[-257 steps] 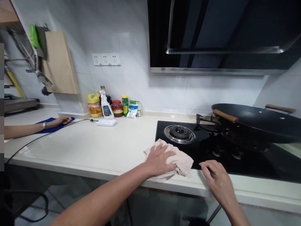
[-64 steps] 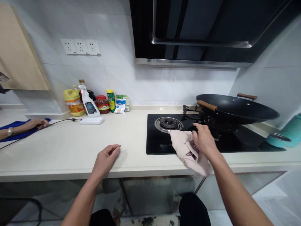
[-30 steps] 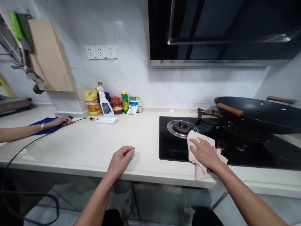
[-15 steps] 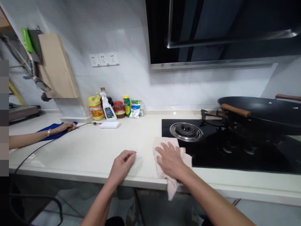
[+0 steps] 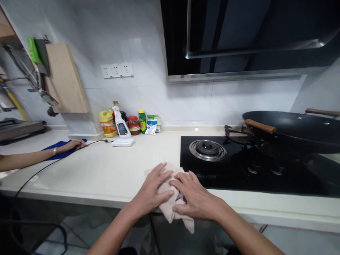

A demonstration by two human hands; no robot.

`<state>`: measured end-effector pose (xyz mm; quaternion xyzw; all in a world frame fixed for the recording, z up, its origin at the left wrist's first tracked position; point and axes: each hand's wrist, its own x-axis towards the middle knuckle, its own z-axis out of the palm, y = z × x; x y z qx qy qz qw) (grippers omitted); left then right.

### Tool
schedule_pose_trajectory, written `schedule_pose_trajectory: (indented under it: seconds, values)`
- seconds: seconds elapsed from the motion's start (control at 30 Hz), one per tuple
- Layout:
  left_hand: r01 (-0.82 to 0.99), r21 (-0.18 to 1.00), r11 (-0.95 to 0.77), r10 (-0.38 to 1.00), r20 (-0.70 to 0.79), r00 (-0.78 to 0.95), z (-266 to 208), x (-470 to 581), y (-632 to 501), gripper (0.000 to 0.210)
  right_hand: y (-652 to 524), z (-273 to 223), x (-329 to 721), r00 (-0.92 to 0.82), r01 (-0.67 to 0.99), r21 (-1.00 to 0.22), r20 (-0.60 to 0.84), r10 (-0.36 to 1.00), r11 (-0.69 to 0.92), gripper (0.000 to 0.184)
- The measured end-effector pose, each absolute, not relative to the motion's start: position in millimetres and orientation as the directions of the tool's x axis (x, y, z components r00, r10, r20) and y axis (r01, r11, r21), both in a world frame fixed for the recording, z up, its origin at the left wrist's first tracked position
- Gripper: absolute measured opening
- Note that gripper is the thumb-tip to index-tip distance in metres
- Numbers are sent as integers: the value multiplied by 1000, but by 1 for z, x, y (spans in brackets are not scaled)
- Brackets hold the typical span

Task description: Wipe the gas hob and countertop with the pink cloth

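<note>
A pale pink cloth (image 5: 168,207) lies bunched at the counter's front edge, one corner hanging over it. My left hand (image 5: 154,189) rests on the cloth's left side with fingers spread and stretched out. From the right, my right hand (image 5: 195,194) holds the cloth, its fingers curved over the folds and the thumb lower down. A small dark purple patch shows between the folds; what it is I cannot tell. Just right of the cloth is the black glass hob (image 5: 231,177).
A wok (image 5: 289,124) with wooden handles sits on the right burner. Bottles, a jar and packets stand by the wall, including a spray bottle (image 5: 121,124). Near them lies a white box (image 5: 123,142) with a black cable. Another person's hand (image 5: 75,144) rests on a blue cloth (image 5: 57,145).
My right hand has drawn the pink cloth left, off the hob's edge. My left hand has moved right, uncurled and come down on the cloth. The other person's hand has stayed put.
</note>
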<state>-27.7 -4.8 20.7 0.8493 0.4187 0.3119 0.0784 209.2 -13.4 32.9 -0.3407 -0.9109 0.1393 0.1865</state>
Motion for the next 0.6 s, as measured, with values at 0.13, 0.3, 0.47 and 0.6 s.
schedule_pose_trajectory:
  seconds: [0.13, 0.3, 0.47, 0.6]
  values:
    - [697, 295, -653, 753, 343, 561, 29, 7, -15, 58, -41, 2, 257, -600, 603, -435, 305, 740, 669, 44]
    - [760, 224, -611, 782, 317, 536, 41, 49, -37, 57, -55, -13, 290, -526, 649, -347, 438, 729, 677, 25]
    - [772, 230, -593, 790, 354, 501, 28, 80, -35, 62, -44, -7, 301, -431, 724, -327, 473, 768, 607, 22]
    - [781, 223, -583, 779, 425, 461, 15, 90, -26, 51, -26, -9, 294, -332, 786, -350, 456, 825, 510, 22]
